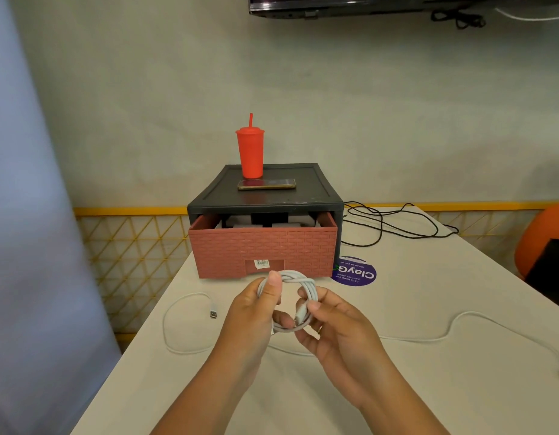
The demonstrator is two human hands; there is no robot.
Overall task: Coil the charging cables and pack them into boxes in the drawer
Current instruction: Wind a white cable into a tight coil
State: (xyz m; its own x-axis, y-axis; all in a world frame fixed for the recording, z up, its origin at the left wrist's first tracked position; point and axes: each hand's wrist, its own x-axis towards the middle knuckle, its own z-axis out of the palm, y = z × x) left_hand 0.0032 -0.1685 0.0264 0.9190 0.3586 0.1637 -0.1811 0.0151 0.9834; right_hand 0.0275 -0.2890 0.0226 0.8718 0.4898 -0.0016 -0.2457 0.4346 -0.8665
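Note:
Both hands hold a coiled white charging cable [298,282] above the white table [429,387], just in front of the drawer. My left hand [256,312] grips the coil's left side with the thumb over the top. My right hand [331,321] pinches the cable's plug end at the coil's lower right. The brick-patterned drawer [262,249] is pulled partly out of its dark cabinet [272,196]; grey boxes [250,223] show inside. A second white cable [184,324] with a USB plug lies loose at the left. Another white cable [460,321] trails off to the right.
A red tumbler with a straw [250,152] and a phone [267,184] sit on top of the cabinet. A black cable [394,227] lies tangled behind right. A purple round sticker [355,273] is on the table. An orange chair [542,240] stands at the right.

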